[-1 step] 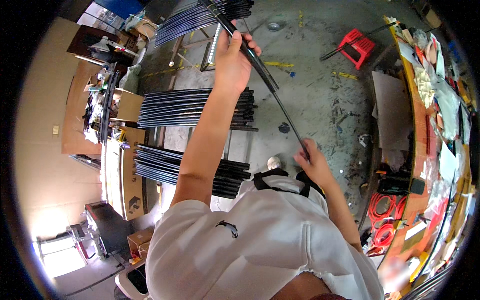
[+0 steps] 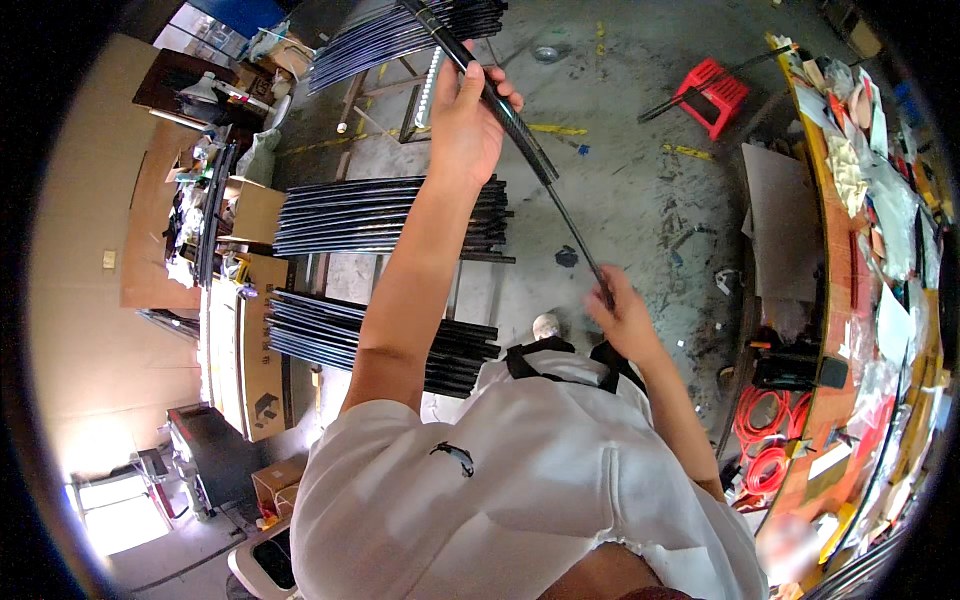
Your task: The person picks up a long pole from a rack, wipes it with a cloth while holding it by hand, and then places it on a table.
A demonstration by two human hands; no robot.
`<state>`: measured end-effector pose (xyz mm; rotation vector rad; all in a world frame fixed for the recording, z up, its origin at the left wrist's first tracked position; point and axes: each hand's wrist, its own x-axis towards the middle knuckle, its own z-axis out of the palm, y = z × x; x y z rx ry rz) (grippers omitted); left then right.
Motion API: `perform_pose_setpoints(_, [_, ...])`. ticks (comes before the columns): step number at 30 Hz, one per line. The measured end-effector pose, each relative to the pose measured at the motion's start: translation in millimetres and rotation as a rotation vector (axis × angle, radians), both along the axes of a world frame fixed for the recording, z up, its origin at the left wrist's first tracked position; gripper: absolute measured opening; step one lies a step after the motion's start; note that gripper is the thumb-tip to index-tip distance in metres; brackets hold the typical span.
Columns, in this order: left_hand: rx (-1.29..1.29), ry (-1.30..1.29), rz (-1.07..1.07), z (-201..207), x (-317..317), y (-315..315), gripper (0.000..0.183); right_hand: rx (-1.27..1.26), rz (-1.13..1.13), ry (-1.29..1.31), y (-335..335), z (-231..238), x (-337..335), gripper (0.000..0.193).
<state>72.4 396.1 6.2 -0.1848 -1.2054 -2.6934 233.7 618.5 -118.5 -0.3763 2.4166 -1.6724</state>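
My left hand point(image 2: 468, 135) is closed around the thick, glossy black tube of a telescopic pole point(image 2: 520, 137), held slanting in front of me. A thinner black rod point(image 2: 575, 232) comes out of the tube's lower right end. Around that rod's lower end my right hand point(image 2: 627, 318) is closed, its fingers slightly blurred. The pole's upper end runs out of view at the top. Beneath my left forearm lie bundles of black tubes point(image 2: 345, 220), side by side on a metal rack, with another bundle point(image 2: 292, 325) nearer to me.
At the right runs a long workbench point(image 2: 835, 265) heaped with papers and plastic bags. Coiled red hose point(image 2: 768, 470) hangs by it. A red stool point(image 2: 722, 98) with a black tube across it stands on the far right floor. Cardboard boxes point(image 2: 262, 345) stand at the left.
My right hand has moved slightly up toward the thick tube, and less of the thin rod shows between them. My left hand stays in place.
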Motion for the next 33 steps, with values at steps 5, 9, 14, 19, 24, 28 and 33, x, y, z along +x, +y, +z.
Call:
perform_pose_setpoints(5, [0.051,0.122,0.037,16.2,-10.5,-52.3,0.026,0.040,-0.107,-0.063,-2.7,-14.7,6.0,0.028])
perform_pose_setpoints(9, [0.135,0.203,0.066,23.8,-32.3,-148.8,0.017,0.214,-0.166,-0.298,32.1,-66.1,49.5,0.040])
perform_pose_setpoints(14, [0.101,0.283,0.226,21.7,-31.9,-300.9,0.011,0.410,-0.177,-0.365,81.3,-143.5,87.1,0.043])
perform_pose_setpoints(19, [0.009,-0.061,0.858,-47.9,33.3,-359.9,0.014,0.509,-0.188,-0.270,99.2,-170.5,93.6,0.044])
perform_pose_setpoints(24, [-0.211,-0.385,1.228,-199.6,149.2,-325.7,0.019,0.434,-0.214,-0.326,89.8,-164.0,83.3,0.045])
perform_pose_setpoints(28, [-0.227,-0.801,1.327,-298.3,245.8,-235.8,0.015,0.468,-0.160,-0.433,83.0,-156.1,64.6,0.043])
perform_pose_setpoints(33, [-0.522,-1.249,1.336,-364.7,313.0,-156.0,0.038,0.507,-0.141,-0.478,77.6,-148.2,47.9,0.038])
